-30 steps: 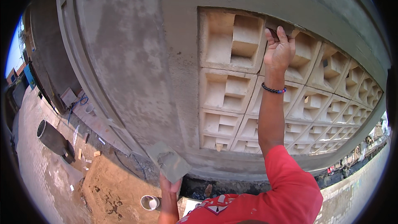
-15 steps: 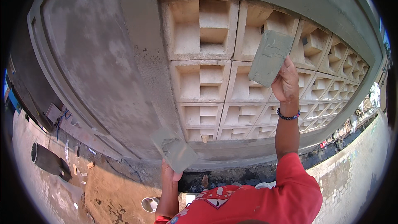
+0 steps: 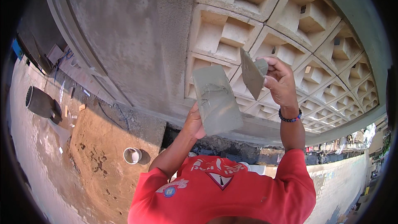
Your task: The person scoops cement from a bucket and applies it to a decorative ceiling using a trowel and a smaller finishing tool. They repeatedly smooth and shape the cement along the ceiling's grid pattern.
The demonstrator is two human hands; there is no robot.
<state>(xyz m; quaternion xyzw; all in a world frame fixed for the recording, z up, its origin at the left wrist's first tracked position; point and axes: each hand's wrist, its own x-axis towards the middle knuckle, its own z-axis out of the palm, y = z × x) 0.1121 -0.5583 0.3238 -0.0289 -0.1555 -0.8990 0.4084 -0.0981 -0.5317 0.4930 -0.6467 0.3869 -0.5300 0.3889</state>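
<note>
My left hand (image 3: 195, 121) grips a flat rectangular plastering board (image 3: 219, 103) from below, its face coated in grey mortar with a ridge across the middle. In my right hand (image 3: 282, 81) is a plastering float (image 3: 251, 72), turned nearly edge-on, with the fingers closed round its mortar-covered grip. The two tools are held close together, a small gap between them, in front of the wall. Behind them spreads a grid of pale ventilation blocks (image 3: 226, 31), framed by grey plaster (image 3: 124, 29). The underside of the left board is hidden.
A dark trench (image 3: 215, 146) runs along the wall's foot. On the ground to the left lies a brown sand heap (image 3: 97, 174) with a white bucket (image 3: 132, 156) on it. Farther left is a black container (image 3: 41, 103) on its side, near small scraps and a blue cable.
Both hands have come together: the left board has risen and moved right, while the float has come down from the upper blocks and turned edge-on. The view has shifted too.
</note>
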